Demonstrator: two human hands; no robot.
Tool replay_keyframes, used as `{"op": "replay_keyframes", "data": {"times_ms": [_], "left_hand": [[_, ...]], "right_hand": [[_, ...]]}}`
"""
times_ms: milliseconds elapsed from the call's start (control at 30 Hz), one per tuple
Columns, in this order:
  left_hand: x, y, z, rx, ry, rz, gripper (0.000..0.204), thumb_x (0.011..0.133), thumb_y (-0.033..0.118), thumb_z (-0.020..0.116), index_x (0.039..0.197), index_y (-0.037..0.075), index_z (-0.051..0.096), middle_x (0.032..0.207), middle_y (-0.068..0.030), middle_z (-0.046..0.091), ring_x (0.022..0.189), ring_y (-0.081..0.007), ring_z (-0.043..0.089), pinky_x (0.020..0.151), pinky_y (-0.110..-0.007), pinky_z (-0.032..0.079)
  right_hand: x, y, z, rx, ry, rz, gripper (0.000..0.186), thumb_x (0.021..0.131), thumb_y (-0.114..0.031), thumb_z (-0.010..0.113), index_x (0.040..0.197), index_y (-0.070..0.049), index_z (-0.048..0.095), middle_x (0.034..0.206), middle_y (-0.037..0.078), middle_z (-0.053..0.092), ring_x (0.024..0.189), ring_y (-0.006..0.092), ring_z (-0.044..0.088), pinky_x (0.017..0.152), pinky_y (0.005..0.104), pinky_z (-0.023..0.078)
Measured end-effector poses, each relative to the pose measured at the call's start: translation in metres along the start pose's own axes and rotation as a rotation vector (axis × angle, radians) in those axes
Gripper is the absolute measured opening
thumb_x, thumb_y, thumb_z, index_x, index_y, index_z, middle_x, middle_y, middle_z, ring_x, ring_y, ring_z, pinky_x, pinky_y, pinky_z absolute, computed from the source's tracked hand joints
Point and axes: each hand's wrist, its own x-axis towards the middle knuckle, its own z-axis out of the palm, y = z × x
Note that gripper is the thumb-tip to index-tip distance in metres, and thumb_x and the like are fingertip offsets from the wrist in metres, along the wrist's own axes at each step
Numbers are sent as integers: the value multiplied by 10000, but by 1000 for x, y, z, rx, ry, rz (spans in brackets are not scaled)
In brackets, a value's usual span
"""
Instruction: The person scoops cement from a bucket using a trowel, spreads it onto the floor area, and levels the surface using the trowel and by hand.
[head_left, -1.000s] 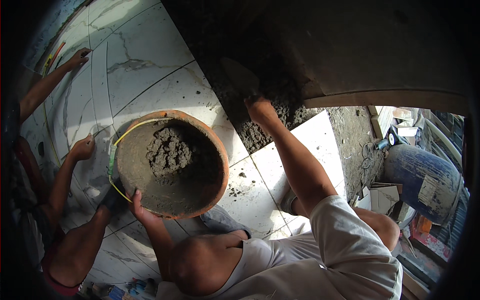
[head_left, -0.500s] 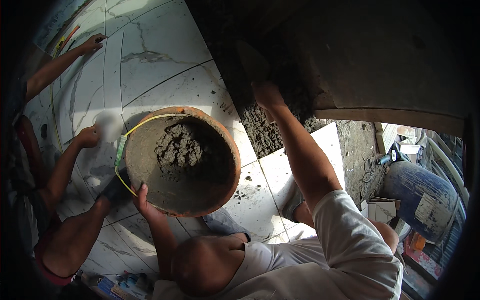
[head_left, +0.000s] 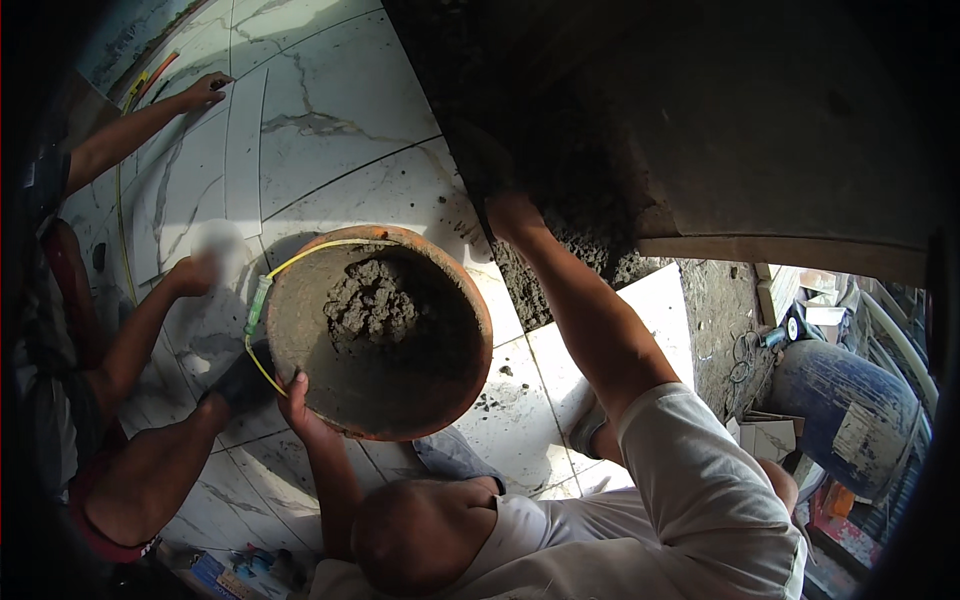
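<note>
Mortar (head_left: 368,305) is heaped in a round, orange-rimmed basin (head_left: 300,335) near the middle of the view, its weight gathered toward the far side of the floor of the vessel. At far left, two bare hands of a co-worker are seen over the marble-patterned floor tiles (head_left: 350,190): the upper hand (head_left: 207,90) is placed near the end of a narrow tile strip (head_left: 245,150), while the space beside the lower hand (head_left: 190,275) is blurred, so nothing held there can be told. Further right, the basin's near-left rim is clasped by the left hand (head_left: 308,412), its thumb laid over the edge and its other fingers mostly hidden; a yellow handle with a green grip (head_left: 258,305) is left slack beside it. Past the basin, the right hand (head_left: 515,218) is stretched over a dark, lumpy mortar bed (head_left: 525,280) bordered by the laid tiles; its fingers are lost in shadow, and whether they are parted or closed on a tool cannot be told. Spreading or levelling of the bed appears to be in hand, and a steady basin and an even working of the surface seem called for next. At far right, a scuffed blue drum (head_left: 815,400) is seen lying tipped over.
</note>
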Motion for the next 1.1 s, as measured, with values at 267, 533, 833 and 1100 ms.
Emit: {"op": "replay_keyframes", "data": {"times_ms": [267, 533, 833, 1100], "left_hand": [[-2, 12, -17, -72, 26, -5, 522, 768, 109, 566, 1270, -20, 505, 1180, -152, 574, 1045, -282, 587, 916, -385, 467], [-11, 24, -7, -107, 11, -8, 530, 752, 87, 591, 1270, 10, 511, 1155, -140, 594, 1014, -270, 604, 879, -382, 496], [-35, 26, 55, 11, -225, 100, 507, 810, -50, 578, 1309, -22, 493, 1203, -90, 599, 1099, -155, 553, 990, -288, 382], [-59, 25, 133, 633, -552, 554, 658, 694, -39, 490, 1352, -34, 467, 1396, -200, 470, 1381, -348, 351, 1140, -502, 155]], "right_hand": [[-36, -29, -34, 167, 84, 24, 466, 947, -374, 431, 1134, 10, 615, 1125, 288, 618, 1080, 397, 604, 931, 471, 489], [-80, -29, -76, 250, 296, -69, 449, 934, -377, 481, 1109, 25, 576, 988, 305, 642, 977, 438, 621, 841, 482, 522], [-281, -29, -217, -315, 117, -642, 216, 868, -231, 639, 817, -30, 579, 735, 160, 642, 676, 329, 661, 618, 428, 516], [-206, -14, -152, -818, -313, -537, 95, 794, -103, 621, 802, -42, 694, 756, 121, 694, 712, 223, 707, 509, 370, 568]]}}
